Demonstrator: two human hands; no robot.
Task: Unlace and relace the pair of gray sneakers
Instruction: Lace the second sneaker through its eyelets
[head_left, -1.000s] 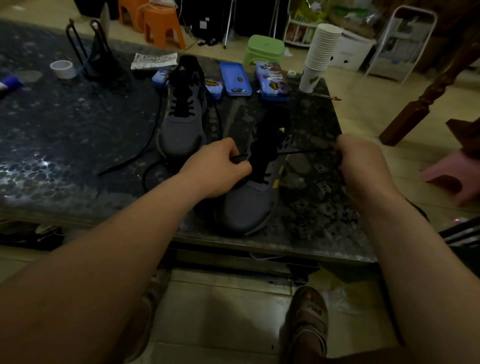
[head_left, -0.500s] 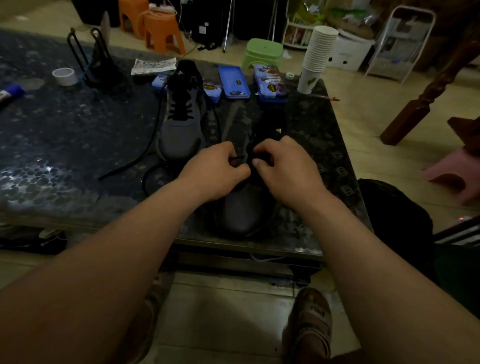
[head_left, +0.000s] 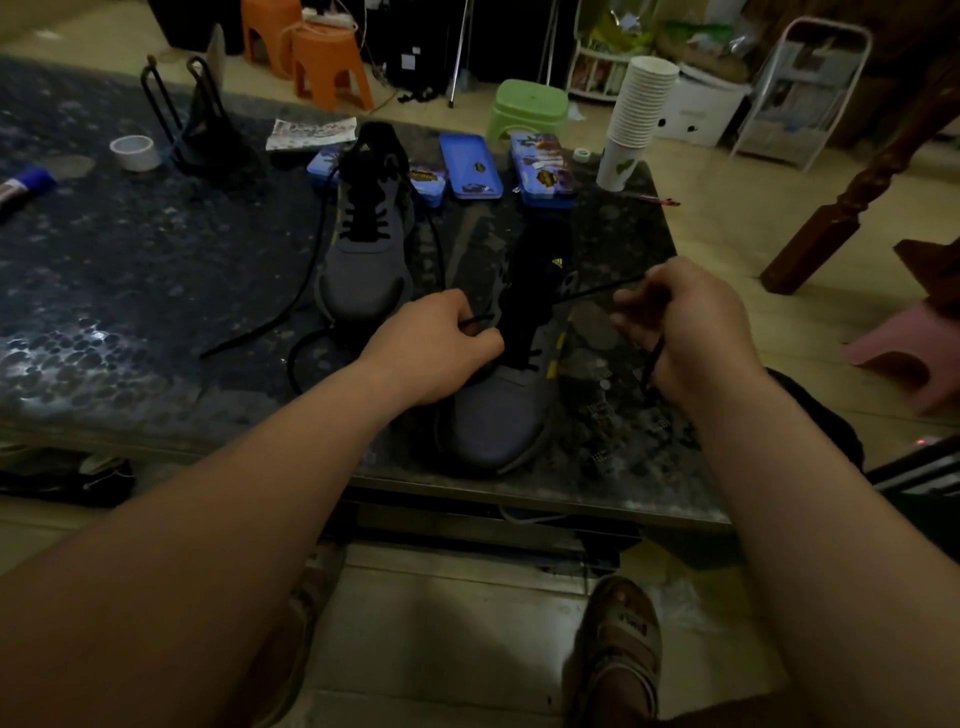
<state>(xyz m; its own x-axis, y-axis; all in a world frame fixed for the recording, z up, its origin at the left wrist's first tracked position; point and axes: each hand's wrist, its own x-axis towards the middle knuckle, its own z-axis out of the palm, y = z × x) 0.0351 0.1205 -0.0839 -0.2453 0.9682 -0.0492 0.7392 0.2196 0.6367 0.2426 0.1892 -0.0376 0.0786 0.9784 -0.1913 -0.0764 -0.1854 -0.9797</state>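
Two gray sneakers with black laces stand on the dark stone table (head_left: 130, 270). The near sneaker (head_left: 498, 410) points its toe at me near the table's front edge. My left hand (head_left: 436, 348) rests against its left side and pinches one end of its black lace (head_left: 587, 293). My right hand (head_left: 685, 332) is to the sneaker's right and grips the other end, drawn out taut from the eyelets. The far sneaker (head_left: 366, 260) stands behind, partly laced, its loose lace ends trailing over the table.
Blue tins (head_left: 470, 166), a stack of paper cups (head_left: 636, 114), a tape roll (head_left: 136, 152), a black wire stand (head_left: 200, 130) and a glue stick (head_left: 23, 184) lie on the table. Stools stand behind and to the right. My sandalled foot (head_left: 621, 639) is on the floor.
My right hand went in to the near sneaker's eyelets half a second ago and has since pulled back out to the right with the lace. My left hand has stayed put.
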